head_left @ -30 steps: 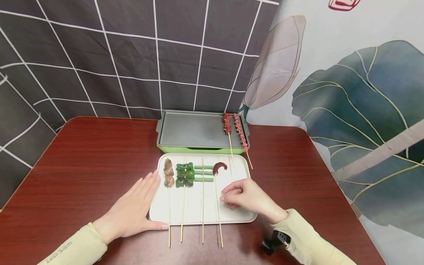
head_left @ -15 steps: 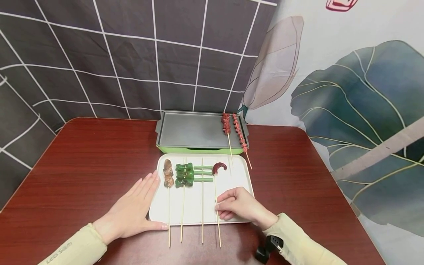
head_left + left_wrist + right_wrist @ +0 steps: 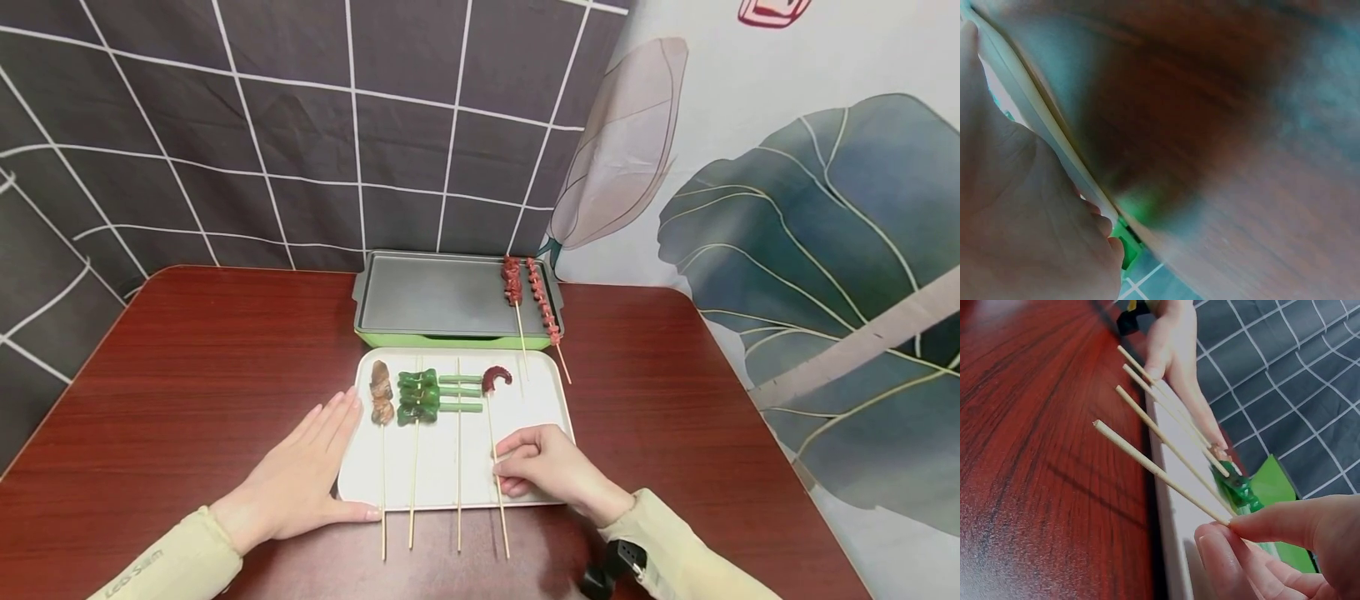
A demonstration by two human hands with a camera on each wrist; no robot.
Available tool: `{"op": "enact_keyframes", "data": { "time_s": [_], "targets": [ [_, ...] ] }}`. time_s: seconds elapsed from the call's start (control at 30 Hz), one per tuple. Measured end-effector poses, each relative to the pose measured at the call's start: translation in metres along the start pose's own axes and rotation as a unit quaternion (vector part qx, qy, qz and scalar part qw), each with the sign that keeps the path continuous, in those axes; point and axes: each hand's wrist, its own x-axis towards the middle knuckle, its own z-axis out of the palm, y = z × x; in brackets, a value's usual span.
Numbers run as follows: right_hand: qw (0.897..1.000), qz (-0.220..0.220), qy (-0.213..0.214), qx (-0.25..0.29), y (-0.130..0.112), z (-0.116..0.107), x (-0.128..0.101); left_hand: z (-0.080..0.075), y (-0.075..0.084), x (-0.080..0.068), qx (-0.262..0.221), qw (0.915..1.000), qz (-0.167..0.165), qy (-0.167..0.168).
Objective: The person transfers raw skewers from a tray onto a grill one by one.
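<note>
My right hand (image 3: 551,467) pinches the thin wooden stick (image 3: 1160,475) of a tentacle skewer (image 3: 493,380), whose dark red tip curls over the white tray (image 3: 540,379). Thumb and forefinger meet on the stick in the right wrist view. Straight-fingered, my left hand (image 3: 303,479) rests along the tray's left edge, its thumb at the front corner near a stick. Left of the tentacle skewer lie a skewer of green stalks (image 3: 467,407), a green pepper skewer (image 3: 418,397) and a brown mushroom-like skewer (image 3: 382,392). Their stick ends overhang the tray's front.
Behind the tray stands a grey griddle (image 3: 427,292) with a green base. Two red meat skewers, one chunky (image 3: 512,279) and one thin (image 3: 543,300), lie on its right side, sticks pointing forward. Dark tiled cloth (image 3: 300,133) hangs behind the reddish-brown table (image 3: 225,350).
My right hand has moved slightly down and left onto the tentacle skewer's stick and gripped it. The stick's lower end has shifted a little right. My left hand has stayed put.
</note>
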Motion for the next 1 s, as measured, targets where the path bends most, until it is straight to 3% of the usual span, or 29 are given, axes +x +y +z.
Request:
{"op": "enact_keyframes", "data": {
  "time_s": [0.3, 0.57, 0.83, 1.0],
  "targets": [
    [0.999, -0.025, -0.011, -0.025, -0.018, -0.003, -0.009, 0.000, 0.000, 0.001, 0.000, 1.0000, 0.001, 0.002],
    [0.994, -0.069, -0.003, -0.082, -0.048, -0.010, -0.014, 0.000, 0.001, 0.001, 0.002, 1.0000, -0.001, 0.000],
    [0.989, -0.120, 0.026, -0.087, -0.077, -0.025, -0.002, 0.000, 0.000, 0.001, 0.001, 1.0000, -0.001, -0.001],
    [0.986, -0.129, 0.053, -0.087, -0.088, -0.033, 0.013, 0.001, 0.000, 0.000, 0.001, 1.0000, 0.000, 0.001]
  ]
}}
